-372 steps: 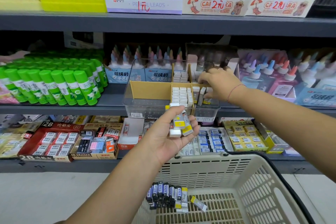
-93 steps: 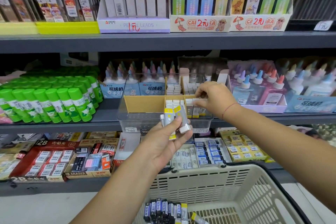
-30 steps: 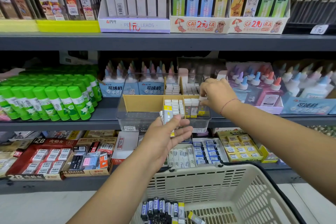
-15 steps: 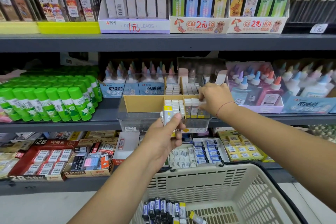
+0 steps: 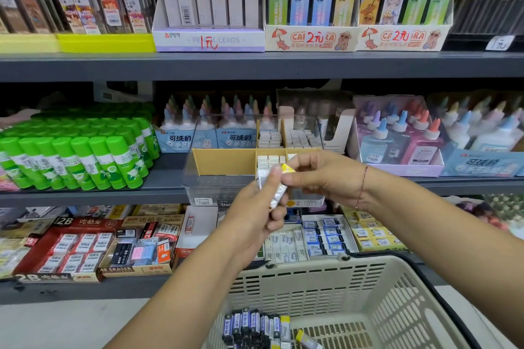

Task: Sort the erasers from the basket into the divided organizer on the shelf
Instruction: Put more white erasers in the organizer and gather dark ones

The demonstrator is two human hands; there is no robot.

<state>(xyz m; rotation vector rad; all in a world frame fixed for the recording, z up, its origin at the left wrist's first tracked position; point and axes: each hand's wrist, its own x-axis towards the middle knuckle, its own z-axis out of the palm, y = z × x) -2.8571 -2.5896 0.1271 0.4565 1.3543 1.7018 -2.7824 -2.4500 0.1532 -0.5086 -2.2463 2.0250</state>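
Passing one piece from hand to hand is the step here, and it goes best if only one hand lets go at a time. The left hand (image 5: 255,215) has its grip clamped round a small bundle of erasers (image 5: 276,196), held upright just in front of the organizer (image 5: 224,163) on the shelf (image 5: 164,187). The right hand (image 5: 320,178) meets it from the side, thumb and fingertips pinched on the yellow-ended eraser (image 5: 287,169) at the top of the bundle.

To do it well, the right hand should draw that one out along its length while the left thumb eases only enough to free it, so the neighbours do not slide out and drop. It probably belongs in the front right compartment, which is hidden behind the right hand. The front middle one holds plain white ends. Setting it on end, in line with its row, would keep the rows tight.

Down in the basket (image 5: 326,283), blue-sleeved erasers (image 5: 249,323) lie well apart from the hands, so the sorting seems only partly done.
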